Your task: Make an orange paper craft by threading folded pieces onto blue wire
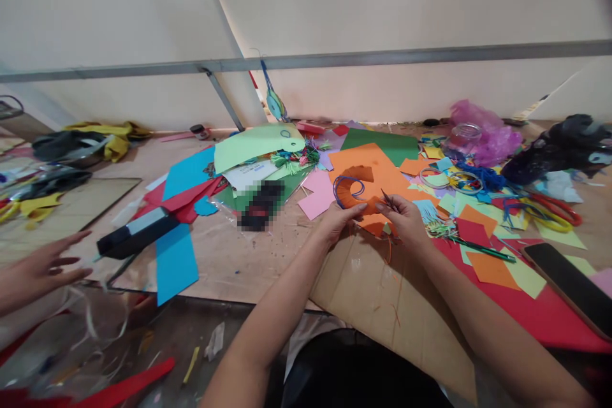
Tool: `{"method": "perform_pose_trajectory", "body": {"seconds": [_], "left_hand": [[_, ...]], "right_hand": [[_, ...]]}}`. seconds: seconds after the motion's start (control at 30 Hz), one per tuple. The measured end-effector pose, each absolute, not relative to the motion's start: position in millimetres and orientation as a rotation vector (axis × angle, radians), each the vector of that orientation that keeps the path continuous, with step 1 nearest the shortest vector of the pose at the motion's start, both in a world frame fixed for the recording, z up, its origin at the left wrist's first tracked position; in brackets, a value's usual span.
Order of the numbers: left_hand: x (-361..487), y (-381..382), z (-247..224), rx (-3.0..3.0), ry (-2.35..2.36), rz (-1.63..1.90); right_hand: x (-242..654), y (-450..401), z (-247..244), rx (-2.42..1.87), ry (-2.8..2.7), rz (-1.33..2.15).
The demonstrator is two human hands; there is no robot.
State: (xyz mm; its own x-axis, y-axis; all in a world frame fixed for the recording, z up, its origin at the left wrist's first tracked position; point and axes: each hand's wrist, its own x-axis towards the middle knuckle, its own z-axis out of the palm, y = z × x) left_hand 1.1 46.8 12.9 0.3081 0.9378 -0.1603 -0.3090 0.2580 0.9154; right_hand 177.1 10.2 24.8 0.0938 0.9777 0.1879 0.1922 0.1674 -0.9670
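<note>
A curved orange ring-like piece [345, 190], open on one side, is gripped at its lower edge by my left hand [340, 220], thumb on top. Loops of thin blue cord [358, 183] run around and inside the curve. My right hand [405, 222] is closed on a thin, dark, pointed tool [388, 199], its tip pointing up and left; its exact kind is too small to tell. Both hands are close together over the near edge of orange paper sheets [368, 156]. Orange scraps hang below the fingers, above a cardboard sheet [377, 293].
Paper pieces, a green pen [485, 250], yellow-handled scissors [545, 215] and a phone [571, 287] lie at right. A pink plastic bag [488, 131] is behind. At left are a black box-like object [136, 233], blue paper [176, 261] and another person's hand [45, 271].
</note>
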Motion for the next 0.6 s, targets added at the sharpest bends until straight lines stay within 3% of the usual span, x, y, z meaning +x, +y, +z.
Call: {"method": "perform_pose_trajectory", "body": {"seconds": [0.2,0.4,0.6], "left_hand": [[-0.4,49.6,8.4,0.97,0.85,0.937],[-15.5,66.6,10.7,1.173,0.971,1.264],[-24.1,75.8,8.6,1.26,1.096,1.325]], "right_hand": [[181.7,13.5,16.2,-1.305,-1.318,0.895],[197.0,24.0,13.3,-1.332,-1.243,0.882],[204.0,27.0,14.7,-1.415,-1.269,0.87]]}}
